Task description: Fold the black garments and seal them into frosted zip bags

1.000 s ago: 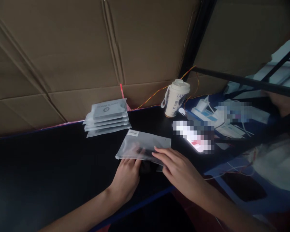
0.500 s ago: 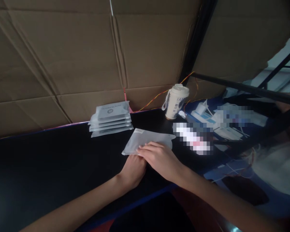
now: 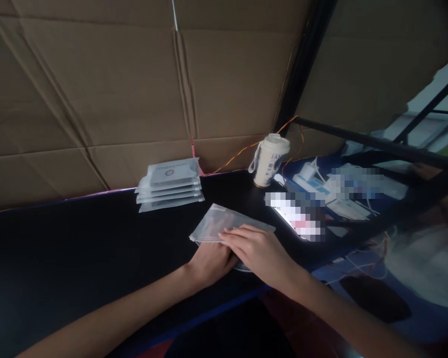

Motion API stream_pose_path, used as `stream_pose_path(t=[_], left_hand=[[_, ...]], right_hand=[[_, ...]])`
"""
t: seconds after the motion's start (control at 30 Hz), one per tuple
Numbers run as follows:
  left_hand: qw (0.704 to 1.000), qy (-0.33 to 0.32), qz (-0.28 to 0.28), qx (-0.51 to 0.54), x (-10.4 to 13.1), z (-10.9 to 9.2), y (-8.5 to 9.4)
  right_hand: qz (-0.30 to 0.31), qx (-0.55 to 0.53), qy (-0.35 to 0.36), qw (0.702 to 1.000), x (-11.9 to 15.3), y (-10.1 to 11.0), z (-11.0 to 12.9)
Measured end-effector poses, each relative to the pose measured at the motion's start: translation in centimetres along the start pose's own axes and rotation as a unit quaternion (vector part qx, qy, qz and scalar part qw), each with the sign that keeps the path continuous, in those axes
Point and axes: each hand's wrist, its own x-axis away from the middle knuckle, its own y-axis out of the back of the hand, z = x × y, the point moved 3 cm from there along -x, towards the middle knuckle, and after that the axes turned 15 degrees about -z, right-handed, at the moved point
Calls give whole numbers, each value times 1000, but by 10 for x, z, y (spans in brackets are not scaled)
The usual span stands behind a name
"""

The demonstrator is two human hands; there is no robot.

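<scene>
A frosted plastic zip bag is held just over the black table, close in front of me. My left hand goes in under its near edge. Its fingers are covered by the bag and show only as a faint warm tint through the plastic; I cannot tell whether they are inside or beneath it. My right hand lies over the bag's near right part, fingers together and pressed on it. Below the right hand, a pale curved edge shows. Farther back at the left sits a stack of similar bags, the top one printed.
A lidded paper-style cup with a strap stands at the back. Right of the bag lies a lit, blurred-out phone-like object. A power strip and cables lie farther right, near a dark metal frame. Cardboard walls the back.
The bag's right side has shifted and straightened, and a pale edge now shows beneath my right hand. Both hands have moved slightly right and nearer. The stack stays put.
</scene>
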Motion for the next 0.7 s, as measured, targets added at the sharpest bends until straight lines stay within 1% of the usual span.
stream_pose_path(t=[0.07, 0.13, 0.17, 0.2, 0.23, 0.27, 0.3, 0.33, 0.37, 0.4, 0.43, 0.47, 0.53, 0.57, 0.6, 0.63, 0.67, 0.7], left_hand=[[999, -45, 16, -4, 9, -10, 12], [995, -95, 12, 2, 21, -17, 28], [994, -108, 2, 13, 27, -18, 36], [995, -98, -13, 29, 33, -16, 45], [997, -62, -31, 43, 37, -10, 53], [997, 5, -51, 54, 39, -1, 59], [991, 92, -69, 66, 41, 9, 65], [975, 190, -79, 83, 42, 21, 68], [949, 285, -78, 109, 43, 31, 70], [916, 368, -67, 149, 43, 39, 69], [879, 429, -49, 203, 42, 45, 67], [841, 470, -29, 267, 39, 47, 63], [767, 508, 7, 392, 32, 47, 56], [736, 514, 17, 440, 28, 46, 52], [713, 517, 19, 473, 24, 46, 48], [699, 518, 14, 493, 21, 46, 44], [694, 518, 5, 500, 18, 47, 40], [696, 516, -8, 500, 16, 49, 36]], right_hand=[[-19, 3, -14, 1000, 1, 3, -2], [-37, 0, -25, 999, 1, 6, -3], [-42, -3, -28, 999, 0, 8, -3], [-46, -4, -34, 998, -1, 9, -3], [-48, -4, -42, 998, -2, 10, -3], [-49, -3, -52, 997, -3, 11, -4], [-51, 0, -63, 997, -4, 13, -4], [-54, 3, -74, 996, -5, 14, -5], [-58, 6, -84, 995, -6, 14, -5], [-60, 10, -93, 994, -7, 15, -5], [-64, 14, -100, 993, -8, 16, -5], [-67, 17, -107, 992, -8, 16, -4], [-68, 22, -116, 991, -8, 16, 0], [-63, 25, -120, 990, -8, 15, 3], [-54, 26, -123, 991, -7, 14, 6], [-39, 26, -126, 991, -6, 13, 10], [-17, 23, -129, 991, -6, 12, 13], [7, 15, -134, 991, -6, 11, 16]])
